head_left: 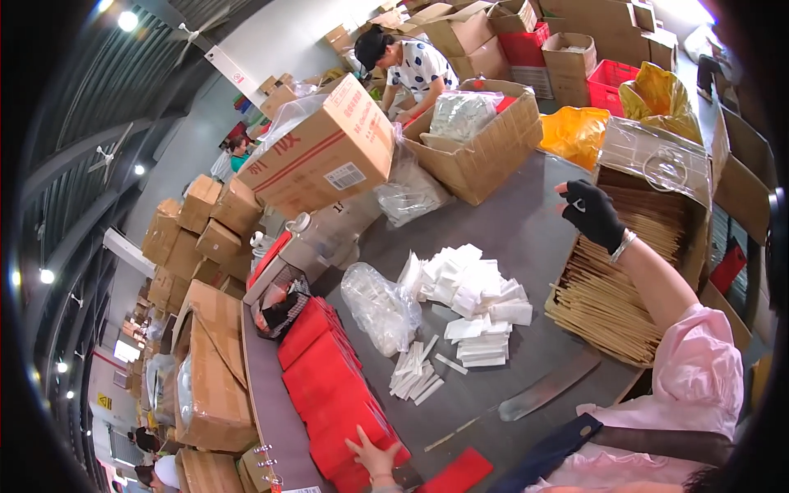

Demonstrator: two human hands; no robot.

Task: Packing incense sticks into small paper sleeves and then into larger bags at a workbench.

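Reaching across the grey table (526,205), the right hand (593,212), in a black glove, hung over the open carton of brown paper sleeves (633,271); its fingers were spread apart and clasped nothing.

Left hand (374,456): bare, resting flat on the nearest of the red flat packets (333,390), fingers apart, nothing gripped. The packets lay in an overlapping row along the table's near-left edge.

Carton of sleeves: at the table's right side, packed nearly full in tight rows, with a clear plastic liner (657,160) folded back at its far end.

White folded paper packets (472,292): a loose heap mid-table. Beside them, a crumpled clear plastic bag (380,306) and a small fan of white strips (417,371).

State of work, as I judged it: a fair run of red packets was laid out, yet the full carton and the unsorted white heap suggested a good deal remained.

Elsewhere: stacked cardboard boxes (325,152) on the far side, and a person in a spotted shirt (415,66) bent over another box.
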